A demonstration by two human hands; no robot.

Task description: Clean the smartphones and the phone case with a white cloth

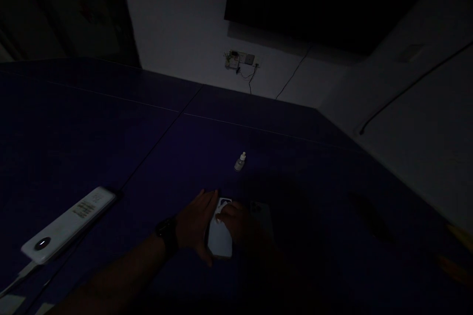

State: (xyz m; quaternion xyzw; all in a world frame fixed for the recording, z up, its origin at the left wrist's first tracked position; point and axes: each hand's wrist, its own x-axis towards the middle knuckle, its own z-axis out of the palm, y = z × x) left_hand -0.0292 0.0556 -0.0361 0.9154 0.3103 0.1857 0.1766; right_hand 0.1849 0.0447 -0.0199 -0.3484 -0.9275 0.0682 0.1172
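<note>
A pale, flat phone (220, 241) with a dark patch near its top end lies on the dark blue surface. My left hand (195, 221), a black watch (167, 235) at its wrist, grips the phone along the left edge, thumb by the lower end and fingers near the top. Over the phone's upper part, my right hand (236, 219) has its fingers closed on a small white wipe (219, 218), pressed to the phone; dim light blurs its details. Right of that hand, a second, grey phone (263, 212) with camera lenses is partly covered by shadow. Beyond the hands stands a small dropper bottle (240, 162).
A long white power strip (70, 224) with a cable lies at the left. Sockets with wires (242, 59) sit on the far wall, under a large dark screen (303, 5). A dark elongated object (369, 216) lies at the right.
</note>
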